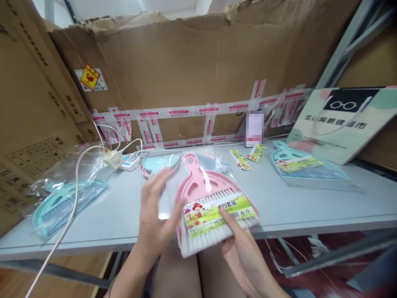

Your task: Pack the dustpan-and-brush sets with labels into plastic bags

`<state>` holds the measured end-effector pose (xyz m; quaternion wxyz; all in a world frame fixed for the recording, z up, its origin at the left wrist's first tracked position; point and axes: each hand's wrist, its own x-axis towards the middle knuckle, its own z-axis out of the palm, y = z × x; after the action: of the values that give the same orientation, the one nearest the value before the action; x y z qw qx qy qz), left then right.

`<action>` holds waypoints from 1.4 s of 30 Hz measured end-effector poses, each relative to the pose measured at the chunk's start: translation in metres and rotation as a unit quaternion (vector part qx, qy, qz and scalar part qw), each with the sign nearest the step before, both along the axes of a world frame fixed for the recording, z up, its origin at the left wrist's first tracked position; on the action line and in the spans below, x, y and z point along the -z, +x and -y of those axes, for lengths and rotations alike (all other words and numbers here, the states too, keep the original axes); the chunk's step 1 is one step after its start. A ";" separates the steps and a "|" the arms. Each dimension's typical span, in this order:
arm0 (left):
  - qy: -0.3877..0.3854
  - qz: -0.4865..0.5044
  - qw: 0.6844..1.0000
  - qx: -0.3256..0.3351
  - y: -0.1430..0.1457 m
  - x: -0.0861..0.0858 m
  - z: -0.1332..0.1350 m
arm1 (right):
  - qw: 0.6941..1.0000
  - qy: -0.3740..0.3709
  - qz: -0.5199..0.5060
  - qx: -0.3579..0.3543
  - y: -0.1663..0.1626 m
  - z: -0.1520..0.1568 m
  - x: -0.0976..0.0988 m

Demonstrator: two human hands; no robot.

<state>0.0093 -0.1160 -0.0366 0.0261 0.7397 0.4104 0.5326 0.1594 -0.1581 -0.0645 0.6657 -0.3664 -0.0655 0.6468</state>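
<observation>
Left hand (155,215) spread; right hand (240,246) pinching a pink dustpan (198,177); a white-bristled brush (211,239) inside it.

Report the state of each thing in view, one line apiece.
Pink dustpan set: in the right grip, tilted, labelled
Left grip: open, blurred, beside the set
Left blue dustpan set: bagged, no label visible
Middle blue dustpan: partly hidden by fingers
Right blue dustpan set: bagged, labelled
Loose labels: two, lying on the table
Signboard: leaning back
Large cardboard box: taped, ragged along its top
</observation>
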 end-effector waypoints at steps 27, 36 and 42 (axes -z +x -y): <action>-0.461 0.421 0.763 0.168 -0.012 0.017 0.012 | 0.992 0.006 0.009 -0.125 0.001 -0.027 -0.012; -0.513 0.431 0.723 0.168 -0.029 0.009 0.011 | 0.902 0.128 0.369 -0.183 0.075 -0.033 -0.007; -0.544 0.422 0.698 0.195 -0.021 0.012 0.008 | 0.903 0.141 0.238 -0.329 0.058 -0.025 -0.024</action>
<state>-0.0118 -0.1237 -0.0484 0.6979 0.3578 0.4214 0.4554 0.2174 -0.1332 -0.0400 0.4241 -0.3692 -0.4292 0.7069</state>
